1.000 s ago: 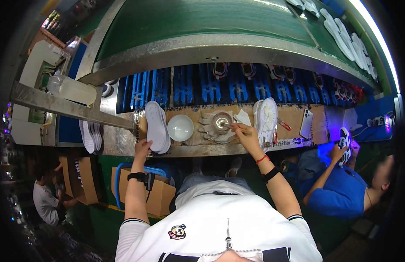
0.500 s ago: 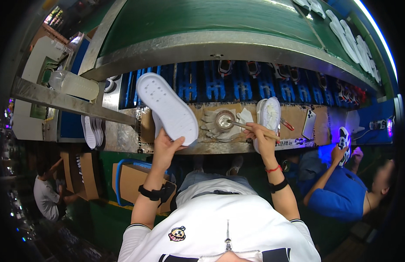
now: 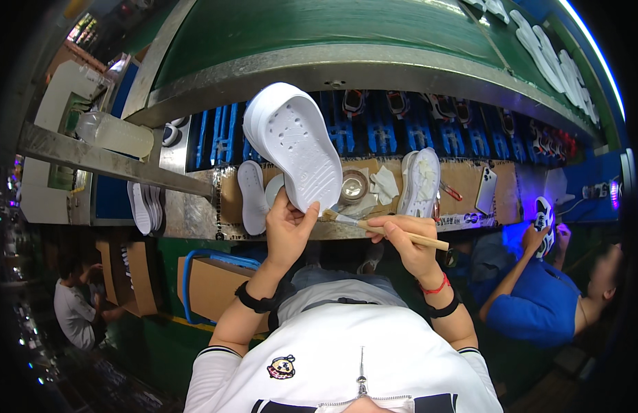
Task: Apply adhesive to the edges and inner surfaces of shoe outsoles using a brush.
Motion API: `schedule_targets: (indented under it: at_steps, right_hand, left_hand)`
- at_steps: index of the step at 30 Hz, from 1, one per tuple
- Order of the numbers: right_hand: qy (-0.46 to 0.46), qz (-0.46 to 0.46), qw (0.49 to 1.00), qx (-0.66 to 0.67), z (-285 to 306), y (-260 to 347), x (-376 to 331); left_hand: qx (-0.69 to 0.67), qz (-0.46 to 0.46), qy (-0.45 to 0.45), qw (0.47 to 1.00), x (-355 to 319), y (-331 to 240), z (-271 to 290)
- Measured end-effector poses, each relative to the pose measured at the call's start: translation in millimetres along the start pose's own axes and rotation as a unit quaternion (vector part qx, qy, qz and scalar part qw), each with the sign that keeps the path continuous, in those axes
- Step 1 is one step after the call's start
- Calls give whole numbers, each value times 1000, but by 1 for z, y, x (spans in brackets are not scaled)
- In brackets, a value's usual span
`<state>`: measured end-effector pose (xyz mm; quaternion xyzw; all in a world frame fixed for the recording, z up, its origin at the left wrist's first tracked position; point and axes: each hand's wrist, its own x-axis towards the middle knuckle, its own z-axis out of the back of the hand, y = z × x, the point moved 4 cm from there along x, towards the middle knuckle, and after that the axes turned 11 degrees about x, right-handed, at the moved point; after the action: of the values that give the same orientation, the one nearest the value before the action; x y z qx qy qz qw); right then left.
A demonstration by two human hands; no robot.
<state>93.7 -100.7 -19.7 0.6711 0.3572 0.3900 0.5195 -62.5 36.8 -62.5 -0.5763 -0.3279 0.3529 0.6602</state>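
Note:
My left hand [image 3: 286, 233] grips a white shoe sole [image 3: 306, 155] by its near end, thumb on the inner face. The sole is tilted up, showing its hollow upper side with small holes and a raised rim. In my right hand [image 3: 407, 241] is a wooden-handled brush [image 3: 429, 241], pointing left. Its bristles are at the near end of the sole, by my left thumb; whether they touch it I cannot tell. Just beyond the brush stands a small round bowl [image 3: 354, 186] of pale liquid. Another white sole [image 3: 251, 197] lies on the bench, left of my left hand.
White soles [image 3: 422, 182], a red-handled tool [image 3: 450, 192] and a phone [image 3: 485, 191] lie to the right. Behind, shoes ride blue racks [image 3: 379, 138] under a metal-edged green conveyor [image 3: 278, 31]. A metal rail [image 3: 78, 157] crosses at left. A co-worker in blue [image 3: 539, 303] handles a shoe at right.
The brush has come out of the bowl and moved nearer to me, to the sole's near end. My left hand has brought the sole rightward and turned it, uncovering the sole on the bench.

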Motion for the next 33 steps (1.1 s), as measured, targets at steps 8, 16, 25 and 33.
schedule_targets:
  at_steps: [8,16,25,33]
  right_hand:
    - [53,65,991,-106,0,4,5]
    - [43,92,986,-134,2,21,10]
    - [87,106,977,-162,5,25,17]
    - [8,128,977,-172,37,39,1]
  left_hand:
    - [25,-10,1,1000,-2,-1,0]
    - [22,2,4,1000,-2,-2,3]
    - [24,0,11,1000,0,-4,1]
    - [6,-11,106,994,31,-24,-31]
